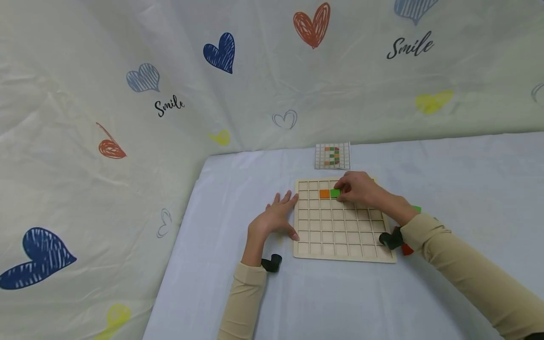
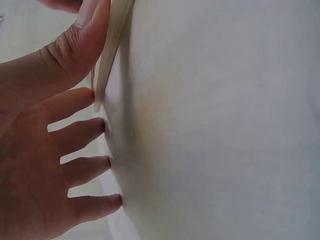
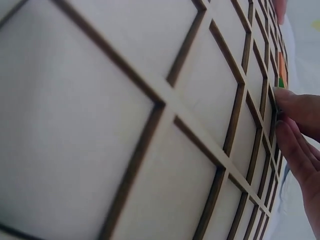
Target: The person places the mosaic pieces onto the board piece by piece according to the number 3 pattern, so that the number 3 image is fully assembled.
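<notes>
A square wooden grid board (image 1: 314, 226) lies on the white cloth. In one of its upper rows an orange tile (image 1: 325, 194) sits beside a green tile (image 1: 335, 193). My right hand (image 1: 359, 189) reaches over the board, its thumb and fingertips pinching at the green tile's right side; in the right wrist view the fingers (image 3: 300, 110) partly cover that tile. At the board's left edge my left hand (image 1: 274, 219) is spread, with the thumb against the rim. The left wrist view shows its other fingers (image 2: 85, 170) straight, tips on the cloth.
Behind the board lies a small pattern card (image 1: 333, 156) with coloured squares on a grid. A green piece (image 1: 417, 208) and a red piece (image 1: 406, 249) show partly beside the right forearm. A cloth backdrop (image 1: 255, 94) with hearts hangs behind the table.
</notes>
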Demonstrator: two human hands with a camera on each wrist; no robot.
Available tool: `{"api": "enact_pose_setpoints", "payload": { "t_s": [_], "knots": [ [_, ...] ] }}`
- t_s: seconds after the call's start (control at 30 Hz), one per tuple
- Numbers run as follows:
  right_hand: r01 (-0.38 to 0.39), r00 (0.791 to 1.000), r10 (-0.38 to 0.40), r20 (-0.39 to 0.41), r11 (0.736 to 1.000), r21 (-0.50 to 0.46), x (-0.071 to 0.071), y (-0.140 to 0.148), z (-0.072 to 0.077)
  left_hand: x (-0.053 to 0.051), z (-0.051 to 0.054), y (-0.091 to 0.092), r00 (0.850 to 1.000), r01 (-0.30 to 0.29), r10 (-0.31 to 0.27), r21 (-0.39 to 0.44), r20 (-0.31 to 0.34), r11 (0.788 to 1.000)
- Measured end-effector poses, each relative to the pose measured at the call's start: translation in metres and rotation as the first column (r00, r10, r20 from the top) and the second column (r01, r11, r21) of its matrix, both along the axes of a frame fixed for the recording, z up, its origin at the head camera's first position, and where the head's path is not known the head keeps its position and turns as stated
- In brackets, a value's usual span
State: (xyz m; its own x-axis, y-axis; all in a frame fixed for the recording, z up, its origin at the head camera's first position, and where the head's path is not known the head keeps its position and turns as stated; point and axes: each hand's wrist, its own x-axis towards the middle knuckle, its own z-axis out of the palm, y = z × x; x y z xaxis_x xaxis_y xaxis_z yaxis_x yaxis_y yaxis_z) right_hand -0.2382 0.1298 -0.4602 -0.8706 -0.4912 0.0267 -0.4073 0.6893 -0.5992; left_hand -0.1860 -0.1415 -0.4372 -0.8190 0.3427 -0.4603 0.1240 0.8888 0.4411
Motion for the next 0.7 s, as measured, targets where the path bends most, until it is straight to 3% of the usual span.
{"api": "enact_pose_setpoints", "payload": {
  "t_s": [0.23, 0.5, 0.7],
  "knots": [
    [-0.029, 0.999, 0.029, -0.021, 1.000, 0.010, -0.0007, 0.0011, 0.0013, 0.0005, 0.0003, -0.0002, 1.000, -0.008, 0.008, 0.004, 0.013, 1.000],
    [-0.089, 0.986, 0.094, -0.136, 0.995, 0.046, 0.0012, 0.0008, -0.0005, 0.0008, -0.0001, 0.0002, 1.000, -0.002, 0.002, 0.003, 0.003, 1.000],
    [-0.129, 0.975, 0.142, -0.173, 0.988, 0.082, 0.0035, -0.0015, 0.0000, 0.0005, 0.0006, 0.0007, 1.000, 0.000, 0.000, -0.004, 0.004, 1.000]
  ]
}}
